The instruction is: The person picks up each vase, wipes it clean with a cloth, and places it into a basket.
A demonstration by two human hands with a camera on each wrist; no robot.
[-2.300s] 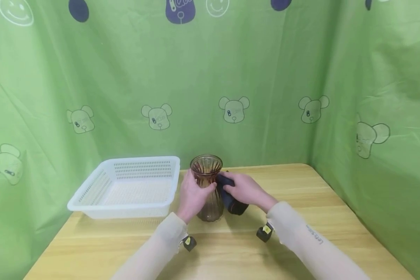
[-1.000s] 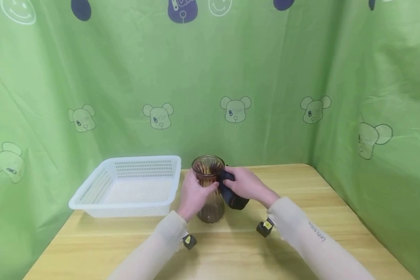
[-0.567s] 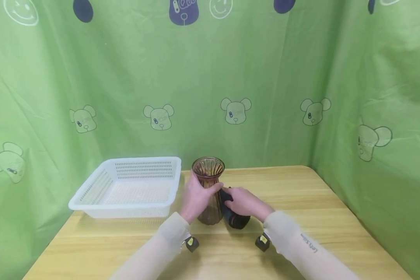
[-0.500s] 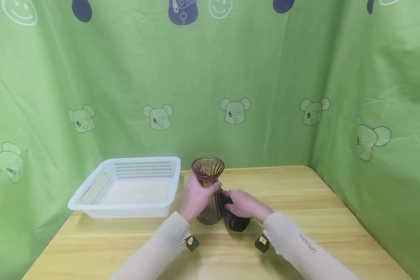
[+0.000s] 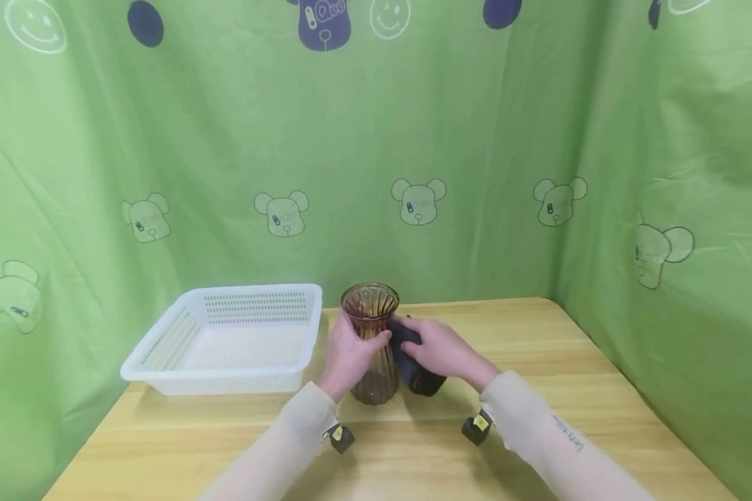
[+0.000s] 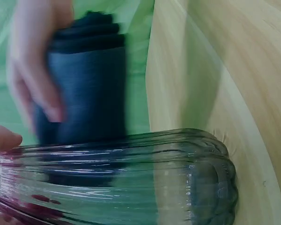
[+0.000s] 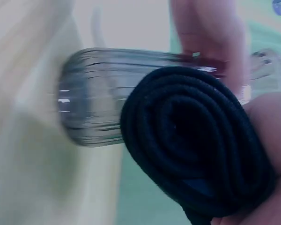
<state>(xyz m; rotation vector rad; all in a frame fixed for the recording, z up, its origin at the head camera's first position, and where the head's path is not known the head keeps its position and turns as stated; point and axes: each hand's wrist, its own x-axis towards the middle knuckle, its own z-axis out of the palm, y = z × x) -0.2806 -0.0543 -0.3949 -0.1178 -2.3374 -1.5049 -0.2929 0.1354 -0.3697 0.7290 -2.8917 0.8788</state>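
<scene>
A ribbed, brownish glass vase [image 5: 376, 369] stands upright on the table, with a flared rim and a reddish tint near the neck. My left hand [image 5: 349, 348] grips it below the rim, thumb across the front. On its right side my right hand [image 5: 441, 348] holds a dark, rolled-up cloth [image 5: 423, 376] against the glass. In the right wrist view the end of the cloth [image 7: 196, 140] shows its several spiral layers. The left wrist view has the cloth [image 6: 89, 93] behind the clear ribbed body of the vase [image 6: 131, 183].
A white perforated plastic basket [image 5: 232, 381] stands on the left of the wooden table [image 5: 407, 452]. A green curtain [image 5: 351, 139] with bear prints hangs behind the table and along its sides. Small black cameras are strapped at both wrists.
The right hand and cloth move down the vase's side, then back up toward its neck. The left hand keeps its grip, and the vase stays in about the same place.
</scene>
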